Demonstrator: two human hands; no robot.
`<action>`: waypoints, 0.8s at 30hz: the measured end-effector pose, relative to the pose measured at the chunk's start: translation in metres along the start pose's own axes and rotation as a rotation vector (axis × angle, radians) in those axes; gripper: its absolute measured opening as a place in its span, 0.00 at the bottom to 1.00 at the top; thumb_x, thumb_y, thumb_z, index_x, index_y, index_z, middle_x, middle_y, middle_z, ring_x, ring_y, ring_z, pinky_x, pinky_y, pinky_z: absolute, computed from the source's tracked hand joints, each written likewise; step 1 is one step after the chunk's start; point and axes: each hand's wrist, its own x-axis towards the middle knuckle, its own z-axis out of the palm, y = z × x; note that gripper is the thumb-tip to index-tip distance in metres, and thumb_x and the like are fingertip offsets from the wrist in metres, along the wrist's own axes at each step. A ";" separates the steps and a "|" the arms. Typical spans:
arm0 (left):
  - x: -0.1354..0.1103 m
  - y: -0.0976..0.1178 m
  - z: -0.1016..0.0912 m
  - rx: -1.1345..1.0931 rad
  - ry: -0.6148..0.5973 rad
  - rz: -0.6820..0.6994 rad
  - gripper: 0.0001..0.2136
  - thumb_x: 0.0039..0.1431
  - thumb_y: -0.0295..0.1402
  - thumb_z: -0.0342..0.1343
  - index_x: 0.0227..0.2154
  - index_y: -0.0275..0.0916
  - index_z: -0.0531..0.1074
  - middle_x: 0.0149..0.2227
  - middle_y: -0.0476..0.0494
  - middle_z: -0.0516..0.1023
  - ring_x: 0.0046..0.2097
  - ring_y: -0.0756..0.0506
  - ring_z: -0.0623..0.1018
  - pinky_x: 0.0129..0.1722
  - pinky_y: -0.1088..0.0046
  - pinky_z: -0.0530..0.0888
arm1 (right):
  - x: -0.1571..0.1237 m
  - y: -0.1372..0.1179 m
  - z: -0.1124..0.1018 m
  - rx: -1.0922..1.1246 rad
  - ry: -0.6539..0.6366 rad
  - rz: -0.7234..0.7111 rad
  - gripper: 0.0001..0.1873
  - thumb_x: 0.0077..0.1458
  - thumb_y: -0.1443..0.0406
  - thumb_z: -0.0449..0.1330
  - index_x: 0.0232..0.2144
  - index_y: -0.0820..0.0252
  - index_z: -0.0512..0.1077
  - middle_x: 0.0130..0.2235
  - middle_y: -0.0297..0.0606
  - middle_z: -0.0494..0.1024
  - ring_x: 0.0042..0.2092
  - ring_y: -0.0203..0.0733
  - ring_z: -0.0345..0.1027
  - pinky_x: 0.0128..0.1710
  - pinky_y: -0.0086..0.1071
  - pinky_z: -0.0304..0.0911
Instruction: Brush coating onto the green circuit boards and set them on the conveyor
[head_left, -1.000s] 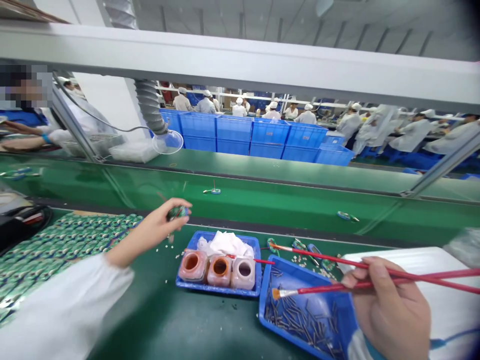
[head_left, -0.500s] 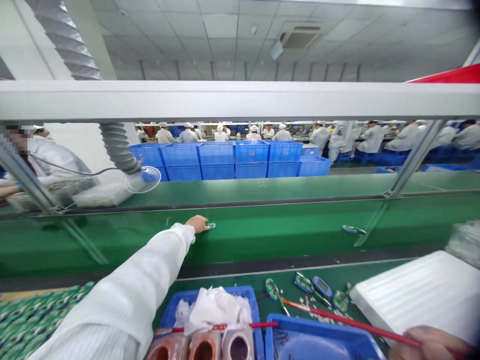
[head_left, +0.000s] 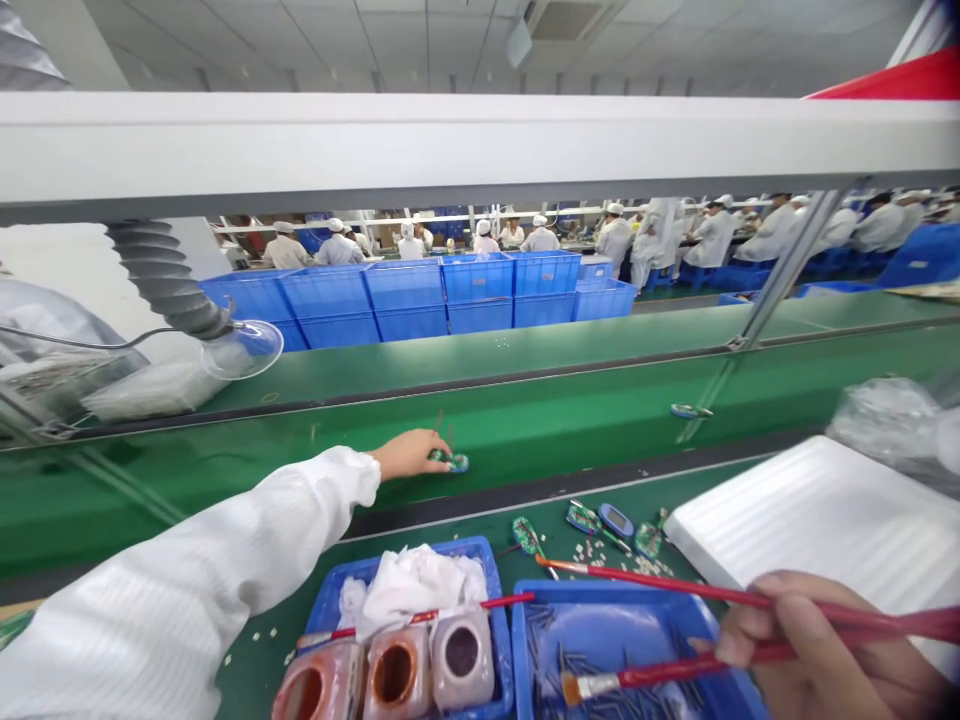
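My left hand [head_left: 412, 453], in a white sleeve, reaches over the green belt. Its fingers pinch a small green circuit board [head_left: 457, 463] with thin leads sticking up. At lower right, my right hand [head_left: 817, 640] grips two red-handled paintbrushes. The upper paintbrush [head_left: 637, 577] has a thin tip pointing left; the lower paintbrush [head_left: 652, 674] has a wider, flat tip above a blue bin [head_left: 622, 592] of metal pins. Several circuit boards [head_left: 527, 537] and a blue-grey device with a display [head_left: 616, 520] lie behind that bin, among small pale chips.
A blue tray [head_left: 504, 640] holds crumpled white cloth [head_left: 427, 590], three open jars [head_left: 463, 650] and another red brush. White foam [head_left: 817, 510] lies at right, before clear plastic [head_left: 885, 415]. Another board [head_left: 691, 411] sits on the belt. A white beam [head_left: 480, 145] crosses above; co-workers sit beyond.
The view has tilted down and shifted right. My left hand, still on the board, has come nearer along the belt. My right hand shows more fully, now with a second paintbrush visible.
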 end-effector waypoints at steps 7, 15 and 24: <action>-0.026 0.055 -0.008 -0.056 -0.097 0.137 0.15 0.57 0.40 0.62 0.43 0.36 0.73 0.42 0.42 0.78 0.42 0.43 0.77 0.44 0.60 0.75 | 0.002 -0.016 0.017 0.019 0.084 0.067 0.04 0.71 0.64 0.59 0.44 0.58 0.73 0.28 0.38 0.72 0.28 0.39 0.71 0.29 0.28 0.75; -0.132 0.062 -0.054 -0.173 0.255 0.000 0.15 0.58 0.36 0.52 0.47 0.38 0.68 0.47 0.36 0.75 0.45 0.41 0.77 0.46 0.63 0.73 | 0.017 -0.033 0.028 0.138 0.378 0.202 0.20 0.56 0.55 0.74 0.36 0.63 0.72 0.27 0.37 0.70 0.26 0.42 0.70 0.24 0.34 0.75; -0.250 0.103 -0.010 -0.596 0.886 -0.259 0.18 0.35 0.41 0.72 0.35 0.51 0.84 0.38 0.41 0.84 0.31 0.42 0.79 0.30 0.73 0.76 | 0.018 -0.049 0.036 0.183 0.294 0.179 0.17 0.58 0.56 0.72 0.37 0.62 0.72 0.28 0.38 0.71 0.27 0.45 0.71 0.24 0.35 0.75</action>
